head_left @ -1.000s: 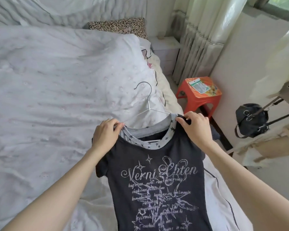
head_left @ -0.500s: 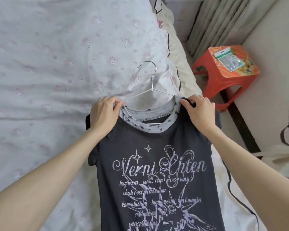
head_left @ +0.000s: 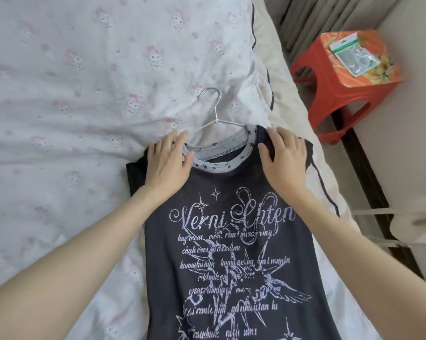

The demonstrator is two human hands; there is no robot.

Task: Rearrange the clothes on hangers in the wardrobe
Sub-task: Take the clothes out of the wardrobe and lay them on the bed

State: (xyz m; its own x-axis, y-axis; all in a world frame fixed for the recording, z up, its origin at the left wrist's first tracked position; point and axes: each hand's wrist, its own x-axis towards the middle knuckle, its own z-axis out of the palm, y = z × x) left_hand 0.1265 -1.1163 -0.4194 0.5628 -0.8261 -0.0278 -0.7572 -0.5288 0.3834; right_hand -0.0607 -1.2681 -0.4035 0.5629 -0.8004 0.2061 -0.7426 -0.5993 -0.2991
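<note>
on the white bed cover with pink cartoon prints lies the dark grey printed t-shirt, its length running toward the viewer, collar far. the thin metal wire hanger hooks away. left hand and right hand press flat on the shoulders, fingers straight. a red plastic stool stands just beside the bed.

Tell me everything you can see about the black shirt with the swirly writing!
The dark T-shirt lies flat, front up, on the white bedding. It looks like soft, faded cotton with pale swirly lettering, stars and a winged figure printed on it. Its grey collar has little dark stars. A thin metal hanger sits inside the neck, hook pointing away up the bed. The left hand and right hand rest flat on its shoulders, fingers straight.
</note>
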